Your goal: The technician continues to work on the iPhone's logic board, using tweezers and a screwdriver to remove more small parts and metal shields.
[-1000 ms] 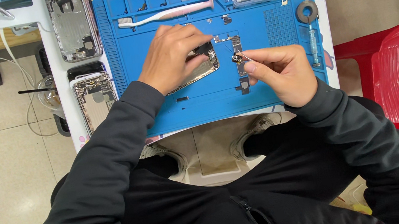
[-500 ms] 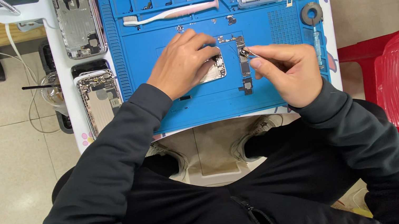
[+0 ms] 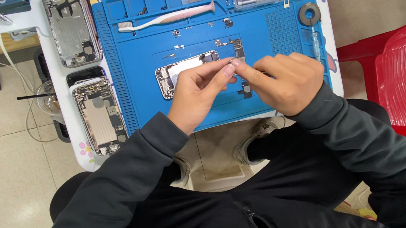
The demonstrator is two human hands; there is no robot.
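Left hand point(image 3: 199, 94) and right hand point(image 3: 285, 82) fingers pinched together on a tiny metal part point(image 3: 232, 62), above ribbed blue rubber mat point(image 3: 141, 102), beside opened phone shell point(image 3: 182, 70)

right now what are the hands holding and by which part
Both hands, left hand and right hand, pinch one tiny metal part between fingertips above the blue mat; which part is gripped cannot be told.

A small white table point(image 3: 68, 124) carries a blue repair mat point(image 3: 139, 86) and two opened phone housings point(image 3: 71, 26) beside it.
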